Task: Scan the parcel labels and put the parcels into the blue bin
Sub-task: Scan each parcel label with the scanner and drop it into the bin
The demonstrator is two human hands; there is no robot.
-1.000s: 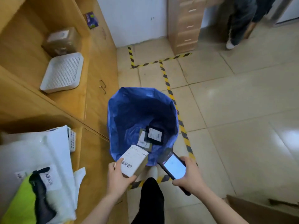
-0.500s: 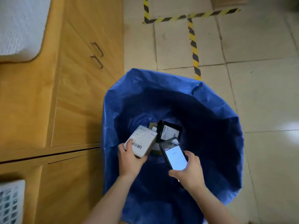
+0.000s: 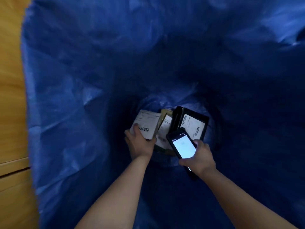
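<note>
— Where was the white parcel [image 3: 146,125]?

— Deep inside the blue bin [image 3: 69,90], down near the bottom. The left hand [image 3: 140,143] was clamped on its near end, thumb on the labelled top face just beside the barcode, fingers wrapped under the edge.

— Was it resting on anything?

— I couldn't tell whether it touched the bin's bottom or the parcels beside it. Just to the right of that hand lay a tan parcel [image 3: 165,128] with a white label, and past it a black parcel [image 3: 192,123], its label and barcodes facing up, tilted against the liner.

— And the other hand?

— The right hand [image 3: 198,158] was closed around a handheld scanner [image 3: 181,143], fingers round its lower half, thumb on the left edge. The lit screen faced up, and the device's far end hung over the tan and black parcels, close to the left hand but not touching it.

— What surrounded all that?

— Crumpled blue liner on every side of both forearms. Well to the left of the left hand, outside the bin, stood a wooden cabinet [image 3: 11,113].
</note>
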